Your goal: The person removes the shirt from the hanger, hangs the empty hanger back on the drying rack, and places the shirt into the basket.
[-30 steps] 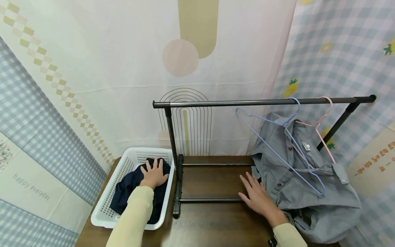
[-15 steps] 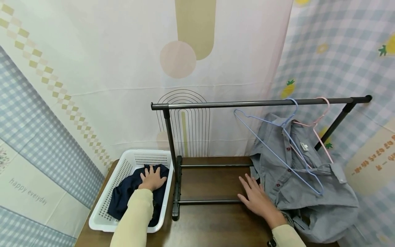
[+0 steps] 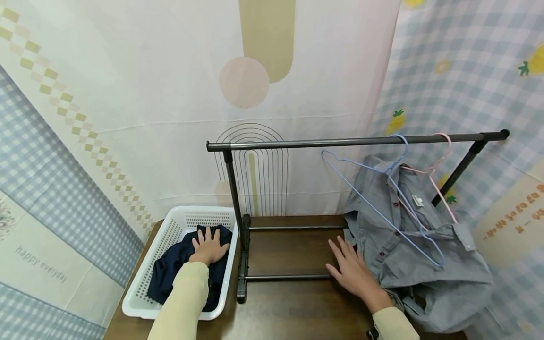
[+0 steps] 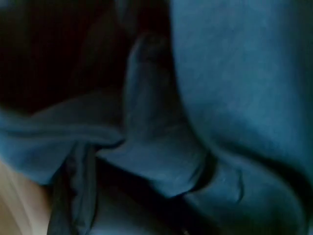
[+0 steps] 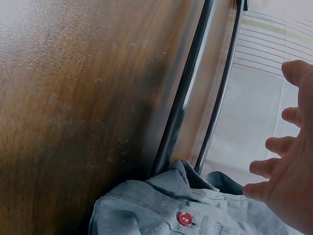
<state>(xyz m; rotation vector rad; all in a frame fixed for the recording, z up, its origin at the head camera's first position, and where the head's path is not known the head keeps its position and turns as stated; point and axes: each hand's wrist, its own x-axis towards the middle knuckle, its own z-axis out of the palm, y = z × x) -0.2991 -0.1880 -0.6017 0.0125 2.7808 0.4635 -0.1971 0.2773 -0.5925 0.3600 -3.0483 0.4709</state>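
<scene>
In the head view, my left hand (image 3: 208, 248) rests with spread fingers on a crumpled navy garment (image 3: 163, 276) inside a white plastic basket (image 3: 208, 217). Close folds of this dark cloth (image 4: 234, 88) fill the left wrist view, where the fingers are hidden. My right hand (image 3: 352, 271) hovers at the left edge of a grey buttoned shirt (image 3: 442, 283), fingers extended and holding nothing. A pink hanger (image 3: 443, 199) runs into the shirt's collar area, and a bare blue hanger (image 3: 405, 145) hangs in front of it. The right wrist view shows a red button (image 5: 185, 218) on the shirt.
A black garment rack (image 3: 297, 143) stands on the brown wooden table (image 3: 289, 316), its left upright beside the basket. Two low crossbars (image 3: 289, 278) span its base. Printed curtains (image 3: 318, 94) hang close behind and along both sides.
My left hand has shifted slightly toward me and down with the navy cloth under it. The view has tilted a little. My right hand stays where it was, and so does the shirt.
</scene>
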